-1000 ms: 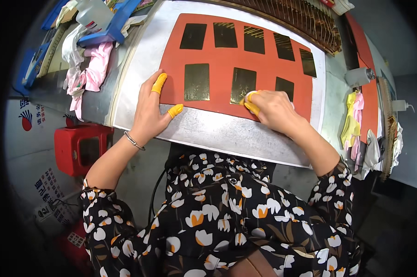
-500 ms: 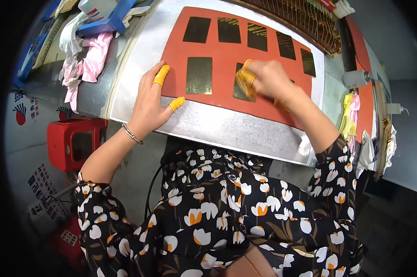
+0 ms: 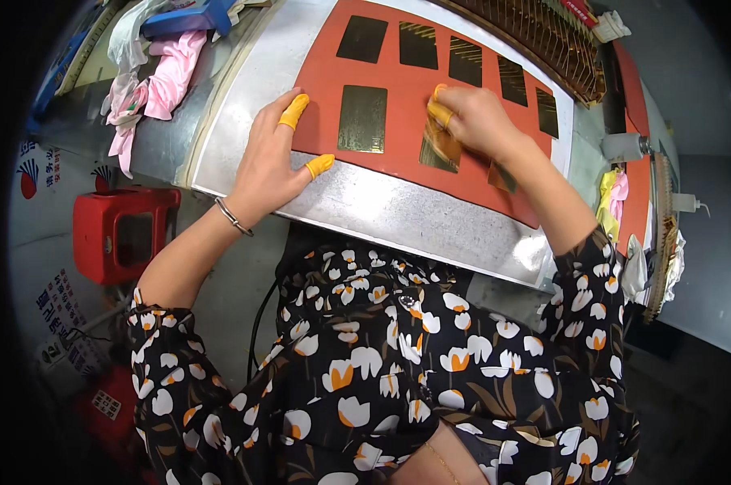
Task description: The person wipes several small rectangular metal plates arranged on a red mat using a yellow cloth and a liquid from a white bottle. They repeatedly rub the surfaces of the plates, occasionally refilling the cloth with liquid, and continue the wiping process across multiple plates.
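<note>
A red sheet (image 3: 398, 97) lies on a silver metal board (image 3: 365, 198), with two rows of dark, glossy rectangular plates (image 3: 361, 119) on it. My left hand (image 3: 270, 153) rests spread at the sheet's left edge, yellow finger cots on thumb and index finger. My right hand (image 3: 479, 121), also wearing yellow cots, has its fingers pinched together over a plate (image 3: 440, 153) in the near row. That plate looks golden under the fingers; whether a thin piece is held there or it is a reflection I cannot make out. My right wrist partly covers another plate (image 3: 501, 178).
A rack with golden wires (image 3: 535, 40) stands at the far right. Pink cloth (image 3: 175, 73) and a blue tray (image 3: 189, 18) are at the far left. A red stool (image 3: 123, 234) stands below left. Bottles (image 3: 624, 146) and a yellow cloth (image 3: 608, 202) are on the right.
The view has shifted, so the board sits slightly higher and further right. My right hand stays at the same plate, its fingers slightly raised towards the plate's far end. My left hand keeps its place.
</note>
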Demonstrator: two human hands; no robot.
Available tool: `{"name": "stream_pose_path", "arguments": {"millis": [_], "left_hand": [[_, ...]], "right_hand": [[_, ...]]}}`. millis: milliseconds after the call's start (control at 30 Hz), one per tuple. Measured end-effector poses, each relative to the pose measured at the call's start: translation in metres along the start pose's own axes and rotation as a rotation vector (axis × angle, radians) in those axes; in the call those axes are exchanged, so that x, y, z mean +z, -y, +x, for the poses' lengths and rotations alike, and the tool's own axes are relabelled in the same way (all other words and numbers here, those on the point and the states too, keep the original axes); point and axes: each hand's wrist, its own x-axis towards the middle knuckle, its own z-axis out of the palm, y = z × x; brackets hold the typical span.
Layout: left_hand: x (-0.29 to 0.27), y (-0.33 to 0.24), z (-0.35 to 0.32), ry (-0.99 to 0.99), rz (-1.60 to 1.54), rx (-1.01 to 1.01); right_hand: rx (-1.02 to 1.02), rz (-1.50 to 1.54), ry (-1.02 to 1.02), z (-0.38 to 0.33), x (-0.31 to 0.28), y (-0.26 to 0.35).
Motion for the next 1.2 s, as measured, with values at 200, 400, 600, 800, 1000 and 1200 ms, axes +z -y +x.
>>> {"name": "stream_pose_path", "arguments": {"millis": [200, 400, 600, 800, 1000, 1200], "left_hand": [[0.001, 0.0, -0.004, 0.0, -0.01, -0.016], [0.001, 0.003, -0.002, -0.008, -0.014, -0.007], [0.0, 0.001, -0.002, 0.011, -0.014, 0.008], [-0.001, -0.002, 0.001, 0.021, -0.015, -0.017], [0.0, 0.003, -0.001, -0.014, 0.01, 0.031], [0.0, 0.001, 0.001, 0.009, -0.002, 0.018]], "right_hand": [[-0.149, 0.073, 0.036, -0.031, 0.001, 0.049], [-0.284, 0.016, 0.187, -0.062, -0.011, 0.058], [-0.124, 0.072, -0.022, -0.058, -0.011, 0.056], [0.055, -0.061, -0.065, -0.019, 0.007, 0.032], [-0.022, 0.037, -0.041, -0.041, 0.005, 0.052], [-0.017, 0.062, 0.013, -0.043, 0.007, 0.045]]}}
